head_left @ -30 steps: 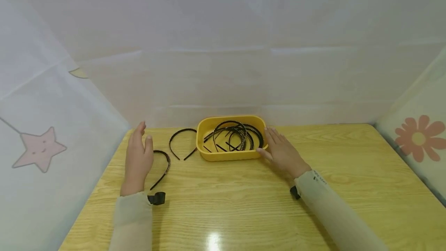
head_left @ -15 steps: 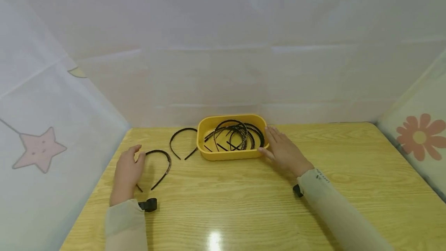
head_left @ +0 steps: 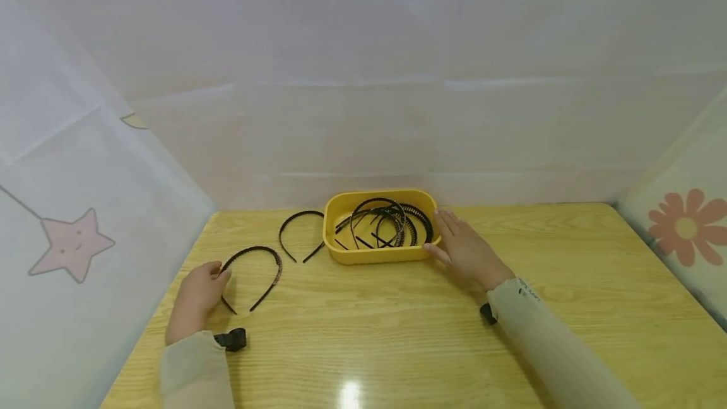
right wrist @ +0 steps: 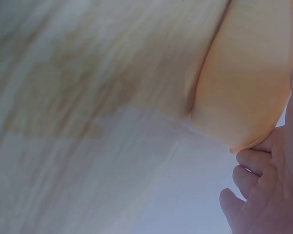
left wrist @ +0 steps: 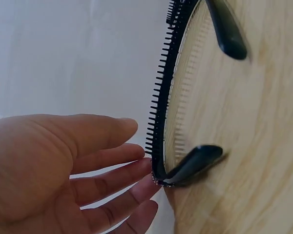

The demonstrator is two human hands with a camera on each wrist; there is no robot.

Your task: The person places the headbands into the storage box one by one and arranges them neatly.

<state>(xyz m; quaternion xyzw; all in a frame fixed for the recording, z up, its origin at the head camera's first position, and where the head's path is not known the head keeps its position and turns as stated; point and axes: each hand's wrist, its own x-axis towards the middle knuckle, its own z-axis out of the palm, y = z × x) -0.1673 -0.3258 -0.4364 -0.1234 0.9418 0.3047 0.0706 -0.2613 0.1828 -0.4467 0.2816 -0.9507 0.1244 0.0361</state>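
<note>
A dark toothed headband (head_left: 261, 250) lies on the table at the left, its curve pointing away and both tips toward me. My left hand (head_left: 199, 292) is at its left side. In the left wrist view the fingertips (left wrist: 149, 165) are right at the headband's edge, and the thumb (left wrist: 122, 129) is held apart from it. Farther back, a yellow plastic box (head_left: 380, 256) contains several dark headbands (head_left: 392, 223). My right hand (head_left: 468, 251) rests against the right end of this box, fingers extended along its wall and thumb near the front corner.
A second thin black headband (head_left: 284, 232) lies on the table just left of the box, one tip close to its wall. The wooden table (head_left: 363, 320) meets a pale sheet (head_left: 363, 131) behind, with patterned sheets on both sides.
My left hand has come down and toward me on the left, to the near headband's left side, uncovering its left arm. My right hand stays at the box.
</note>
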